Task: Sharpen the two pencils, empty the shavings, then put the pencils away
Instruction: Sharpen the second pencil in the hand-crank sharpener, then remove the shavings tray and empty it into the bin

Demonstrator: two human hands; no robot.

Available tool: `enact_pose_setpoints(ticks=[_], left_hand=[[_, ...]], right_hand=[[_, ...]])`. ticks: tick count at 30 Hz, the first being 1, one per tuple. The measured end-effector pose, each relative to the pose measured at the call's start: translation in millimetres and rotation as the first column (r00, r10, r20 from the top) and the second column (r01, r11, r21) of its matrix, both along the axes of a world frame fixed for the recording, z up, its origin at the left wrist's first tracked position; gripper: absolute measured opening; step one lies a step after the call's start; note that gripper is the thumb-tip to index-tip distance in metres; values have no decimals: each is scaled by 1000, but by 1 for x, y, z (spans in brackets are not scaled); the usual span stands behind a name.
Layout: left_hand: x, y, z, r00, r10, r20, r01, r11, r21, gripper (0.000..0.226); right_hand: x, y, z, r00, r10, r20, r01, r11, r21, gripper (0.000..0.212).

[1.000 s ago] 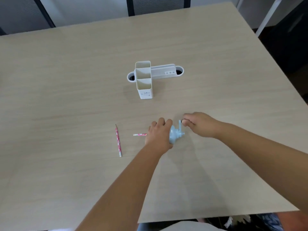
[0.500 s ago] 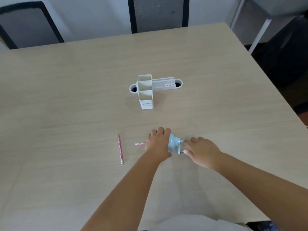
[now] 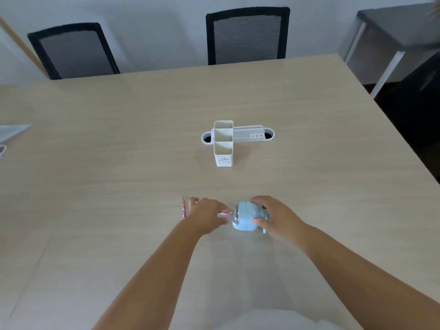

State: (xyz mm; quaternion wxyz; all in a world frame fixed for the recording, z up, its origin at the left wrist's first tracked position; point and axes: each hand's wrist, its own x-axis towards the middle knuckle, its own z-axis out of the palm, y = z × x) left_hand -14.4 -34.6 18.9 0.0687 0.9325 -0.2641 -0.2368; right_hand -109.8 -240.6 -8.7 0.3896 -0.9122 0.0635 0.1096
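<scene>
A light blue crank sharpener (image 3: 245,216) sits on the wooden table (image 3: 119,163) near the front. My right hand (image 3: 276,217) grips its right side, covering the crank. A pink patterned pencil (image 3: 225,212) sticks out of the sharpener's left face, and my left hand (image 3: 207,216) pinches it there. A second pink pencil (image 3: 183,207) lies on the table just left of my left hand, partly hidden by it, tip pointing away from me.
A white desk organiser (image 3: 223,144) with tall square cups and a low tray stands at the table's middle. Two black mesh chairs (image 3: 247,34) stand behind the far edge. A grey side table (image 3: 390,32) is at the right. A pale object (image 3: 12,132) lies at the left edge.
My left hand has slid left off the sharpener body onto the pencil. My right hand has left the crank handle and now holds the sharpener body. The camera has tilted up.
</scene>
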Motion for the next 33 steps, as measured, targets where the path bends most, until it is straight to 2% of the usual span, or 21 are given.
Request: enact_pose_setpoints(ticks=[1, 4, 7, 10, 15, 19, 21, 23, 25, 27, 30, 33], left_hand=[[-1, 0, 1, 1000, 13, -2, -13, 1000, -28, 24], [-8, 0, 0, 998, 26, 50, -21, 995, -96, 25], [-9, 3, -6, 995, 92, 46, -84, 985, -148, 24], [-9, 5, -7, 996, 71, 51, -60, 980, -190, 23], [-2, 16, -12, 993, 117, -16, -118, 982, -145, 19], [4, 24, -7, 997, 82, 7, -81, 989, -124, 22], [9, 40, -4, 991, 134, 13, -132, 986, -104, 20], [17, 65, -7, 947, 320, -12, -317, 930, -186, 15], [19, 87, -8, 844, 536, -22, -520, 806, -284, 11], [10, 96, -11, 739, 673, -28, -642, 690, -334, 11], [-9, 94, -24, 590, 785, -188, -792, 520, -319, 11], [-18, 90, -35, 522, 817, -244, -842, 447, -303, 8]], right_hand=[[0, 2, 0, 999, 28, 27, -28, 1000, -13, 50], [0, 9, 0, 992, 112, 65, -109, 993, -48, 49], [2, 10, 5, 991, 111, 72, -107, 993, -54, 51], [3, 11, 4, 996, 77, 47, -75, 996, -44, 57], [5, 13, 6, 996, 75, 47, -71, 993, -92, 53], [4, 17, 6, 997, 60, 45, -56, 995, -86, 52], [3, 16, 5, 998, 38, 40, -35, 997, -68, 51], [3, 14, 5, 999, 32, 31, -30, 998, -59, 52], [5, 16, 6, 998, 54, 32, -52, 995, -82, 52], [6, 20, 7, 997, 65, 30, -61, 993, -105, 51], [4, 21, 8, 999, 41, 22, -39, 994, -102, 50], [2, 22, 7, 999, 16, 30, -13, 996, -89, 49]])
